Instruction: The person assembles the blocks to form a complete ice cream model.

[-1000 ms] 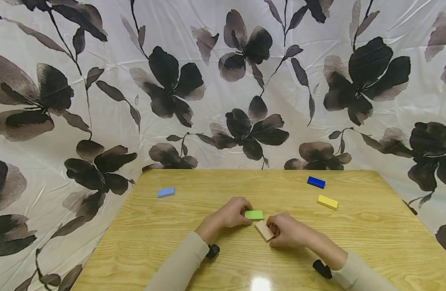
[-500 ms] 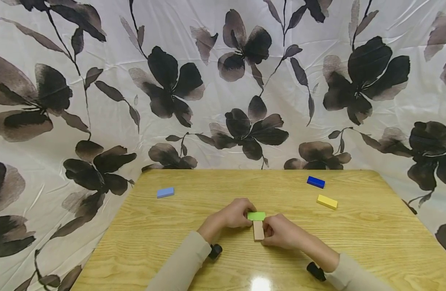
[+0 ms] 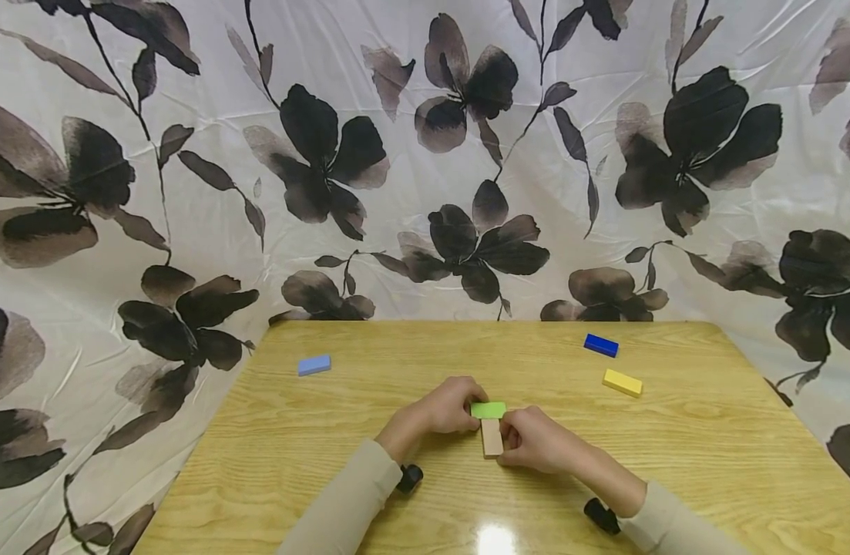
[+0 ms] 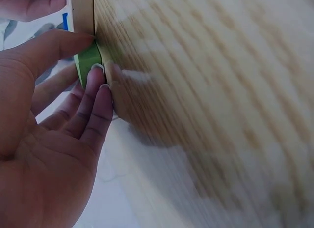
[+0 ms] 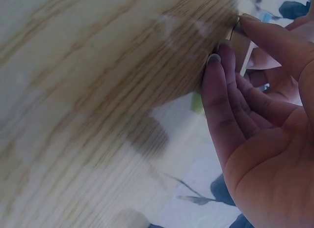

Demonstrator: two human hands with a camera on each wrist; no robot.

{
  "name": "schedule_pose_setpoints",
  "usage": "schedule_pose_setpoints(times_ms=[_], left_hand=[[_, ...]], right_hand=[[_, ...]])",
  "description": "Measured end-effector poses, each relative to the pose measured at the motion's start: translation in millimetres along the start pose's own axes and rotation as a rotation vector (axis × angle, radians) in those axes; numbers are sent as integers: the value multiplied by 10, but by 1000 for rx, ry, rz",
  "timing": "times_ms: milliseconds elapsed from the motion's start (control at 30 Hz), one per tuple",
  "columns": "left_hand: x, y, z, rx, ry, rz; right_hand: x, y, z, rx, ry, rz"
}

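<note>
Near the middle of the table, my left hand [image 3: 452, 405] pinches the left end of a lime green block [image 3: 489, 410] between thumb and fingers. Right below it in the head view, my right hand [image 3: 535, 439] grips a pale wooden block [image 3: 492, 438] by its right side. The wooden block's far end meets the green block's near side, so the two form a T. In the left wrist view, thumb and fingertips close round the green block [image 4: 89, 61]. The right wrist view shows the wooden block [image 5: 239, 45] between thumb and fingers, partly hidden by them.
A light blue block [image 3: 314, 365] lies at the back left of the wooden table [image 3: 272, 478]. Toward the back right are a dark blue block [image 3: 601, 345] and a yellow block [image 3: 622, 383]. A floral curtain [image 3: 397, 177] hangs behind the table's far edge.
The wooden block has turned from slanted to straight and shifted left against the green block, with my right hand on it. The green block and left hand have shifted slightly right.
</note>
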State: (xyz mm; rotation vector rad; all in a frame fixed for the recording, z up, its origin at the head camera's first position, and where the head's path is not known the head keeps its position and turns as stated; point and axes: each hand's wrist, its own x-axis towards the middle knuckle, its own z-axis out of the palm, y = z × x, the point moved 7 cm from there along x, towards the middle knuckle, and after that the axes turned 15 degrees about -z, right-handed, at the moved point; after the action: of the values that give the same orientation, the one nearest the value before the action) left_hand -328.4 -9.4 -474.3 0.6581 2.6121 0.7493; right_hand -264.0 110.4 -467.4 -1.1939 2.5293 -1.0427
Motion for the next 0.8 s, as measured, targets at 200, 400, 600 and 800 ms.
schedule_pose_setpoints(times_ms=[200,400,600,800], left_hand=[[-4,10,1,10,12,15],[-8,24,-1,34,13,19],[2,22,1,44,15,23],[-2,12,6,48,12,18]], right_hand=[[1,7,11,-10,3,0],[1,-3,11,-14,8,9],[12,8,14,-27,12,19],[9,14,21,-25,12,15]])
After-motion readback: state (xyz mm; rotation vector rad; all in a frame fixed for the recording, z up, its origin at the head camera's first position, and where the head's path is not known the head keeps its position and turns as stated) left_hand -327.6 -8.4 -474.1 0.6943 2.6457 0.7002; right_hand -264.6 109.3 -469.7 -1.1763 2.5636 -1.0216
